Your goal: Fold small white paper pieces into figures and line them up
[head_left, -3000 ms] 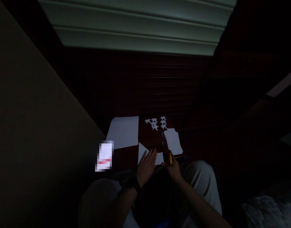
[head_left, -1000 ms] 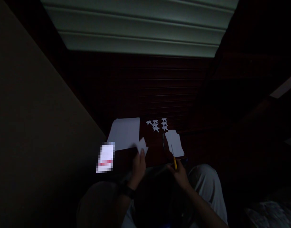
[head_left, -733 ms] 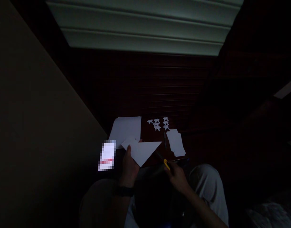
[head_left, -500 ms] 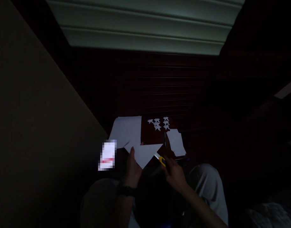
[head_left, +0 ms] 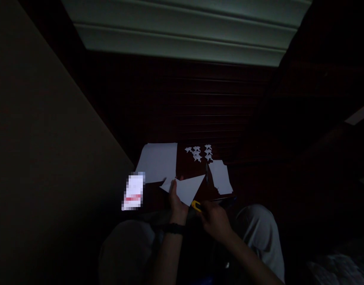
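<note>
A white triangle of folded paper (head_left: 190, 188) is gripped in my left hand (head_left: 177, 204), its thumb lying over the near face. My right hand (head_left: 216, 221) is closed round a yellow utility knife (head_left: 196, 206). The knife's front end is at the lower tip of the triangle; its blade cannot be made out, and the dim light hides whether it touches the paper. A dark band circles my left wrist.
A large white sheet (head_left: 159, 162) lies on the dark table's left side. Several small white paper cut-outs (head_left: 196, 153) sit at the back. To the right are a pen-like dark object (head_left: 206, 172) and a smaller paper stack (head_left: 220, 178). A pixelated bright object (head_left: 133, 192) is at left.
My left hand has moved right and turned the paper, tilting its right point up. The knife has shifted left and down to the paper's lower tip, and its blade no longer shows.
</note>
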{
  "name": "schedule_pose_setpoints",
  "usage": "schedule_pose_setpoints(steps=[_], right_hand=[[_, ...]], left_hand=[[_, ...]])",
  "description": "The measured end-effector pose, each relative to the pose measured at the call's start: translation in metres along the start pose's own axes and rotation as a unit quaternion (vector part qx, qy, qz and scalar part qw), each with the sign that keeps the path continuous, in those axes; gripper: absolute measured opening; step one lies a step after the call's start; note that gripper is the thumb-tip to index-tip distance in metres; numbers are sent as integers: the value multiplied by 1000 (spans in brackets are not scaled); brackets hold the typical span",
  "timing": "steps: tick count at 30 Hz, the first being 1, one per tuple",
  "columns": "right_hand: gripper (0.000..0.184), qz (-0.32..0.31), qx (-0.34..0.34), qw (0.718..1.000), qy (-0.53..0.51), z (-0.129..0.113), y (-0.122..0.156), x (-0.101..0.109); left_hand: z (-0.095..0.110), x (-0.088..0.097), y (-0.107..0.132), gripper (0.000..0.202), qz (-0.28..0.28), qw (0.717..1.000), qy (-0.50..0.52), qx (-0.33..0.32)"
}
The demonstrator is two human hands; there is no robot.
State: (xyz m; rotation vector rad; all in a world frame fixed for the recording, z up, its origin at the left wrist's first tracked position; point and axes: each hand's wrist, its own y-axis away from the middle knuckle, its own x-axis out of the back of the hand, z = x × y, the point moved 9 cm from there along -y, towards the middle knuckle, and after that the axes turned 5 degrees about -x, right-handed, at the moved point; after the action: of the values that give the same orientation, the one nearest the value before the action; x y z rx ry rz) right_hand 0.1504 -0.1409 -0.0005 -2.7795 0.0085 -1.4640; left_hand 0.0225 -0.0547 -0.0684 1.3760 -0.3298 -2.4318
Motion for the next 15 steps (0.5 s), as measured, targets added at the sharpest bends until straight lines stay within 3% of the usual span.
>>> schedule_pose_setpoints(steps=[10,12,15], right_hand=[[31,-42,7,999,-1,22,-15,-2],[34,-37,-4,999,13,32,-23,0],[34,-29,-6,999,29,44,-29,1]], left_hand=[[-8,-1,-2,29,65,995,-18,-68],[-5,11,9,23,71,994,-28,-82],[8,47,40,17,101,986,-72,-110]])
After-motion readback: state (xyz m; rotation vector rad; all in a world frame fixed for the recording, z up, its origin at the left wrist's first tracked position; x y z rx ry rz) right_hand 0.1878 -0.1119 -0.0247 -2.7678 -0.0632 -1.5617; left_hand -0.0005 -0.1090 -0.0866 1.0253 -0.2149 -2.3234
